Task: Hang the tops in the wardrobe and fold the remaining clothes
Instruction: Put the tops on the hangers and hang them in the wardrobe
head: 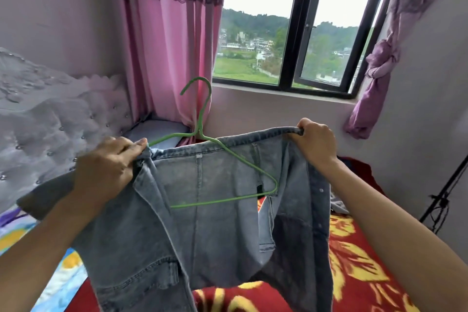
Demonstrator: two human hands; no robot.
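Note:
I hold a grey-blue denim jacket spread open in the air over the bed, its inside facing me. My left hand grips the jacket's left shoulder together with one end of a green wire hanger. My right hand pinches the collar edge at the right shoulder. The hanger's right arm lies inside the jacket, with its hook pointing up in front of the pink curtain. The left end of the hanger is hidden under my fingers.
Below the jacket is a bed with a red and yellow flowered blanket. A tufted grey headboard stands at the left. More clothes lie behind my right arm. A window with pink curtains is ahead, and a black tripod leg stands at the right.

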